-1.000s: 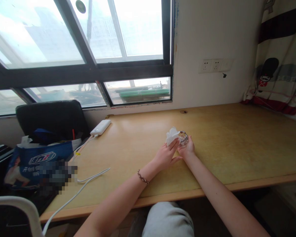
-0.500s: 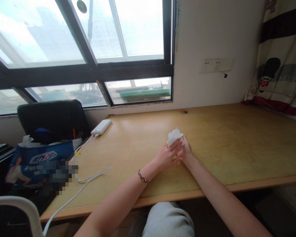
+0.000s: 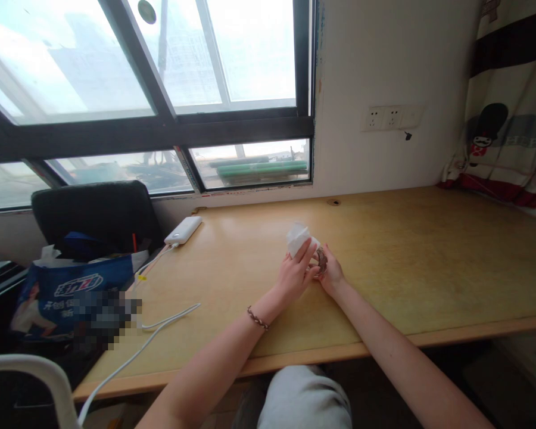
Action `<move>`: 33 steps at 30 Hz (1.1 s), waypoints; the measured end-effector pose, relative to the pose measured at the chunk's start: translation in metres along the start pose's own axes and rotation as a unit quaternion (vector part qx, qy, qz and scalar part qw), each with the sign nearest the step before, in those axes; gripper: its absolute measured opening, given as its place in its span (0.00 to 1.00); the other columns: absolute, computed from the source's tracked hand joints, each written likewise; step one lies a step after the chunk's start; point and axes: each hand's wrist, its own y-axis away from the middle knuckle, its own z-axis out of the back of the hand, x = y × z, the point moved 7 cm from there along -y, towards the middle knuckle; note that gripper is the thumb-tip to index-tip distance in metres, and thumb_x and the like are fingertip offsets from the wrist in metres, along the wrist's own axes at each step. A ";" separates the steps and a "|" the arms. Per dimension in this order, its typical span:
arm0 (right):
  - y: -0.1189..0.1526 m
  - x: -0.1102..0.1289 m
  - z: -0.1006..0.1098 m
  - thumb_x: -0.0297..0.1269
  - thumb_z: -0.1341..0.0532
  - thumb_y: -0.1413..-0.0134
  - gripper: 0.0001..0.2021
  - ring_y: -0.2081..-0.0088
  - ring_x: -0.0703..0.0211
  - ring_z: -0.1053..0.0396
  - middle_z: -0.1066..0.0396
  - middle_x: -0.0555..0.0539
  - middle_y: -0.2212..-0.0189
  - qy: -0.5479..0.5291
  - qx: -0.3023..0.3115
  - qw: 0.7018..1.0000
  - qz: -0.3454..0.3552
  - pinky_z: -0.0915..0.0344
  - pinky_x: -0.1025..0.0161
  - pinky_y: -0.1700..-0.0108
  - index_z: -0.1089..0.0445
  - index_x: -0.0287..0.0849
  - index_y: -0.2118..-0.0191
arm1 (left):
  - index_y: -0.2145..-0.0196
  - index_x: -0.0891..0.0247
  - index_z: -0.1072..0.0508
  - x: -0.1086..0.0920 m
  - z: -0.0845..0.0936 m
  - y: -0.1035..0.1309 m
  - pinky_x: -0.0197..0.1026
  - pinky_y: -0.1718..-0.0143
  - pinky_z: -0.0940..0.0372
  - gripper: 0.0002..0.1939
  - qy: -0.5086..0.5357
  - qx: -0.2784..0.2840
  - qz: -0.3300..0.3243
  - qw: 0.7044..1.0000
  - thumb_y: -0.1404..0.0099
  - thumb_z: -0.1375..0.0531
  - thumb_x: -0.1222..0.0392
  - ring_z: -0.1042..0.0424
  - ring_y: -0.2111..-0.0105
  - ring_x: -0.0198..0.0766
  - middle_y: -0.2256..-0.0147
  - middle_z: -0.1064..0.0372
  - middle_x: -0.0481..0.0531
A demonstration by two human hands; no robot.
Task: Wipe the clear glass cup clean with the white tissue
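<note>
A crumpled white tissue (image 3: pixel 298 238) sticks up from my left hand (image 3: pixel 295 269), whose fingers are closed on it. My right hand (image 3: pixel 332 275) is wrapped round a small, curved, dark brown object with a shiny edge (image 3: pixel 321 261); its kind is too small and too covered to tell. Both hands are close together above the middle of the wooden desk (image 3: pixel 259 238). The left fingers and tissue reach up to the brown object's left side. A braided bracelet (image 3: pixel 257 319) circles my left wrist.
A white power bank (image 3: pixel 184 230) lies at the desk's left edge, with a white cable (image 3: pixel 170 319) running from it. Left of the desk, a blue shopping bag (image 3: pixel 80 280) stands before a black chair (image 3: pixel 93 202). Wall sockets (image 3: pixel 383 118) are at the back.
My left hand and the tissue have shifted a little to the left, off the brown object. That object, covered before, now shows in my right hand.
</note>
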 end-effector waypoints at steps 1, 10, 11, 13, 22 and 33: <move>0.001 0.000 0.000 0.47 0.50 0.48 0.16 0.80 0.62 0.33 0.28 0.50 0.74 0.004 0.000 1.000 -0.006 0.37 0.65 0.81 0.32 0.43 0.65 | 0.42 0.59 0.51 0.004 0.000 0.000 0.48 0.46 0.51 0.26 0.018 -0.009 0.015 1.000 0.38 0.53 0.54 0.52 0.43 0.44 0.41 0.57 0.54; 0.000 0.011 0.007 0.49 0.51 0.48 0.16 0.71 0.54 0.30 0.28 0.48 0.69 -0.060 -0.008 0.998 0.026 0.33 0.50 0.69 0.34 0.44 0.68 | 0.48 0.62 0.39 0.036 -0.014 0.003 0.43 0.50 0.42 0.20 0.248 -0.058 0.124 0.959 0.36 0.56 0.55 0.37 0.52 0.40 0.52 0.36 0.51; -0.001 0.013 0.009 0.49 0.51 0.48 0.15 0.70 0.53 0.30 0.28 0.48 0.68 -0.070 -0.008 0.997 0.034 0.33 0.49 0.68 0.34 0.44 0.68 | 0.49 0.62 0.39 0.036 -0.014 0.003 0.44 0.51 0.42 0.20 0.257 -0.059 0.122 0.957 0.36 0.56 0.55 0.37 0.52 0.40 0.52 0.36 0.51; -0.001 0.018 0.011 0.49 0.51 0.48 0.15 0.68 0.52 0.29 0.28 0.47 0.68 -0.088 -0.010 0.995 0.049 0.34 0.47 0.67 0.34 0.44 0.68 | 0.49 0.62 0.39 0.034 -0.014 0.004 0.44 0.50 0.43 0.20 0.257 -0.059 0.112 0.958 0.36 0.55 0.55 0.38 0.51 0.40 0.51 0.37 0.51; -0.004 0.025 0.017 0.49 0.52 0.47 0.17 0.66 0.52 0.30 0.28 0.47 0.69 -0.139 -0.020 0.987 0.071 0.34 0.46 0.65 0.34 0.44 0.67 | 0.46 0.61 0.43 0.019 -0.008 0.005 0.43 0.49 0.43 0.23 0.184 -0.045 0.049 0.981 0.39 0.50 0.56 0.40 0.49 0.40 0.48 0.41 0.54; -0.003 0.012 0.012 0.50 0.49 0.50 0.15 0.69 0.52 0.29 0.28 0.47 0.68 -0.080 -0.019 0.996 0.025 0.33 0.52 0.72 0.33 0.44 0.67 | 0.47 0.61 0.42 0.032 -0.013 0.002 0.45 0.49 0.44 0.24 0.215 -0.046 0.099 0.970 0.41 0.47 0.54 0.39 0.50 0.41 0.50 0.39 0.54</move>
